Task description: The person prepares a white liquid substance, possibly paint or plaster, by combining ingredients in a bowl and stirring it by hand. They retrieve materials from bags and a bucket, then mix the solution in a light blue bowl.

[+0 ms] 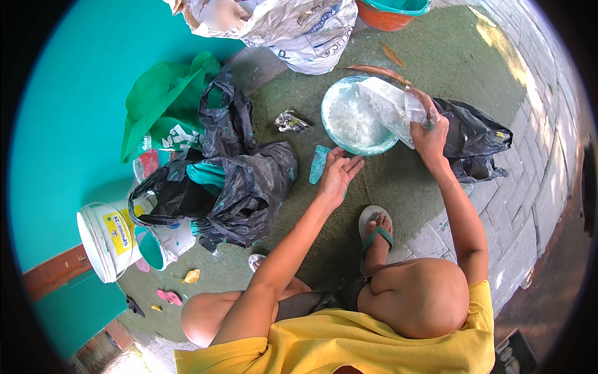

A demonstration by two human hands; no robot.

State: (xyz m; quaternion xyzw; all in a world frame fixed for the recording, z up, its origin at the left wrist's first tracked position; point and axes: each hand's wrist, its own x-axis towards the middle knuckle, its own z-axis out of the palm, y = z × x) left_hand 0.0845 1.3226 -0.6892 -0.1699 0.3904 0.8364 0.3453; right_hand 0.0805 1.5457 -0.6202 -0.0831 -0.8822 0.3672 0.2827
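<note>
A round basin with a turquoise-smeared rim (pixel 329 132) stands on the ground in front of me, holding a white powdery or pasty material (pixel 355 118). My right hand (pixel 431 132) is closed on a long white rectangular plastic trowel-like piece (pixel 385 100), coated with white residue and tilted over the basin's right side. White smears show on the fingers. My left hand (pixel 338 173) is palm up with fingers apart, holding nothing, close to the basin's near rim; I cannot tell if it touches. Beside its fingertips lies a flat turquoise scraper-like piece (pixel 319 164).
Black plastic bags lie left (pixel 249 187) and right (pixel 467 131). A green bag (pixel 168 93), white bucket (pixel 96 243) and turquoise-lined tub (pixel 151 250) stand by the turquoise wall (pixel 81 124). Farther off are a large white sack (pixel 311 37) and an orange bucket (pixel 386 17).
</note>
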